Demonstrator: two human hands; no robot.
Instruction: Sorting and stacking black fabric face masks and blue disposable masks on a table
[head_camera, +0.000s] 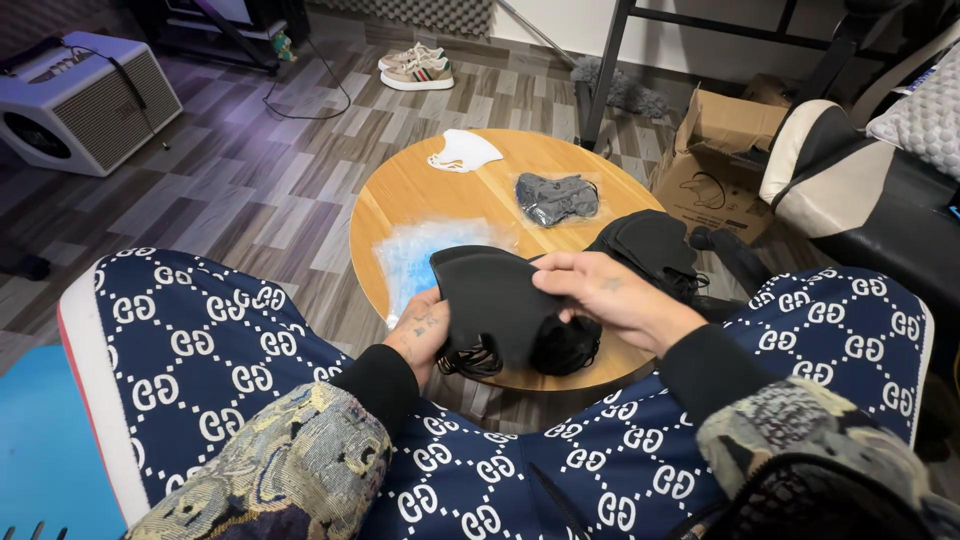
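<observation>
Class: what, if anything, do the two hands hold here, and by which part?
A black face mask: the left hand grips its lower left edge, and the right hand pinches its upper right edge.

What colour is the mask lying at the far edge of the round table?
White; the mask shows best in the head view.

Grey-brown wood-plank floor (250, 190) under cool, purplish light. A round wooden worktop (420, 190) stands in the middle, a white speaker box (85, 100) far left. A cardboard box (720, 150) and a black-and-cream chair (850, 190) stand right.
</observation>
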